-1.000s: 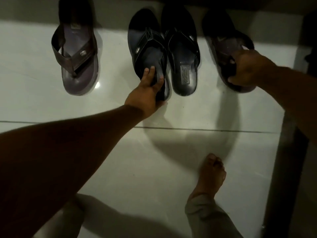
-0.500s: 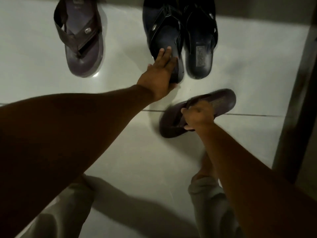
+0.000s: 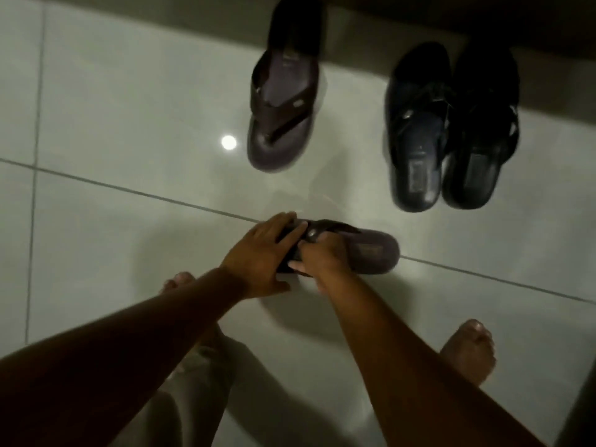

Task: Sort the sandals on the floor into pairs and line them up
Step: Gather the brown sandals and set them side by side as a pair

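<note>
On the pale tiled floor (image 3: 129, 221), a black pair (image 3: 451, 133) is already lined up, just right of a lone brown sandal (image 3: 280, 114). Nearer than that lone sandal, its mate (image 3: 371, 253) is held crosswise, gripped by the right hand (image 3: 325, 256) at the strap and by the left hand (image 3: 261, 253) at the toe end. It is best turned parallel and set just beside the lone sandal, ends level.

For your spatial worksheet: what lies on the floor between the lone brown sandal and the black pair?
Only bare tile floor, in the head view.
</note>
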